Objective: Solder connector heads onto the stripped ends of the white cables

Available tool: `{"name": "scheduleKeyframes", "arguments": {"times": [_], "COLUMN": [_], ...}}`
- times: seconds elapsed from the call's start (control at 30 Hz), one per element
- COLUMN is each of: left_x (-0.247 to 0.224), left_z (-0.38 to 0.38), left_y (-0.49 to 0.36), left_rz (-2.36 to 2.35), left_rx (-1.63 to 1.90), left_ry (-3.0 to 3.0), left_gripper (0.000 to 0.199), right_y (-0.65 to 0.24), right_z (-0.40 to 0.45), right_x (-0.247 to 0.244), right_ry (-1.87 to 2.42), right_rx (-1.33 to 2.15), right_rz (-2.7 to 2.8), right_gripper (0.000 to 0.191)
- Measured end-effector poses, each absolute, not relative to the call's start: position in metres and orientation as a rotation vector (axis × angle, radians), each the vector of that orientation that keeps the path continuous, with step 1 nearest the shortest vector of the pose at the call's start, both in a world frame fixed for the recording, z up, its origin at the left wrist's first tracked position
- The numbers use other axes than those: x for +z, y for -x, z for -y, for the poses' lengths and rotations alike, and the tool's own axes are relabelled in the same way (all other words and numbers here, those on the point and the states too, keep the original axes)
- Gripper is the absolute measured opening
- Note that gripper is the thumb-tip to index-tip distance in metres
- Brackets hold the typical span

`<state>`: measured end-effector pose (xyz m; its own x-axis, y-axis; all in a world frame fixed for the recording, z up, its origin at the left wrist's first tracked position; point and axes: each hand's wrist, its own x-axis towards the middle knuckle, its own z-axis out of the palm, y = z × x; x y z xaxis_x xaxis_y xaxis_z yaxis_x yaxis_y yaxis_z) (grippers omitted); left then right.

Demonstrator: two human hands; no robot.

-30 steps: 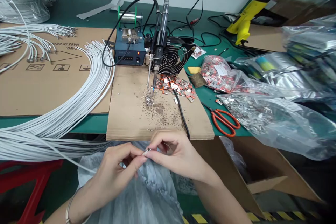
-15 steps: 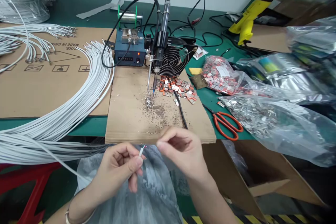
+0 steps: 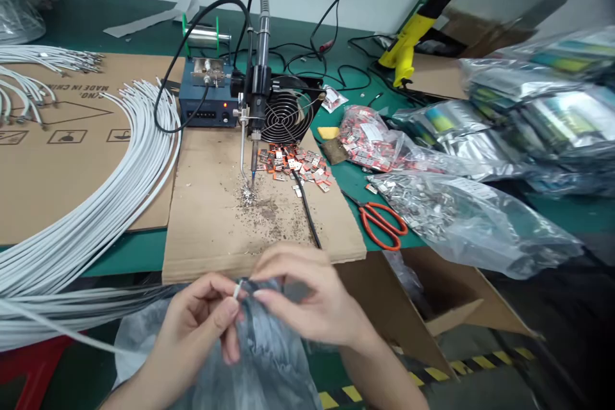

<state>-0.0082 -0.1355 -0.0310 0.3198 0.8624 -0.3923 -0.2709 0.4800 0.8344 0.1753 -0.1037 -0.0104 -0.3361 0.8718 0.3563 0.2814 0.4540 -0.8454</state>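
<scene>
My left hand [image 3: 196, 320] is closed on the end of a white cable [image 3: 237, 290], pinched between thumb and forefinger. Short thin coloured wires stick out of the cable's stripped tip. My right hand [image 3: 307, 295] is just right of that tip, with thumb and curved forefinger a little apart; any contact with the wires is too blurred to tell. Beyond both hands, a soldering iron [image 3: 260, 93] in a stand points down at a brown cardboard sheet [image 3: 202, 224]. Small orange-and-metal connectors [image 3: 307, 166] lie in a pile right of its tip.
A bundle of white cables [image 3: 115, 186] curves along the left. Behind stand a blue soldering station [image 3: 204, 106], a solder spool [image 3: 206, 36] and a black fan [image 3: 283, 116]. Orange-handled scissors [image 3: 382, 224] and a bag of metal parts [image 3: 432, 205] lie right. An open carton [image 3: 432, 307] is below.
My right hand has moved left, bringing its fingertips close to the stripped cable end. My left hand keeps its hold on the cable. The view has swung to the right.
</scene>
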Motion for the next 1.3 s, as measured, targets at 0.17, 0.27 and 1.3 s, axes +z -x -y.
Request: {"name": "scheduleKeyframes", "arguments": {"times": [0.17,0.27,1.3], "left_x": [-0.015,-0.009,0.003], "left_z": [0.127,0.118,-0.011], "left_y": [0.015,0.015,-0.003], "left_rz": [-1.189,-1.188,-1.060], "left_rx": [1.017,0.963,0.471], "left_ry": [-0.703,-0.706,-1.398], "left_gripper": [0.030,0.033,0.013], "right_y": [-0.244,-0.264,-0.188], "right_z": [0.055,0.030,0.003], "right_x": [-0.001,-0.007,-0.018], "right_ry": [1.858,2.073,1.185], "right_rx": [0.096,-0.010,1.822], "right_rz": [1.853,1.959,1.123], "right_gripper": [0.011,0.018,0.021]}}
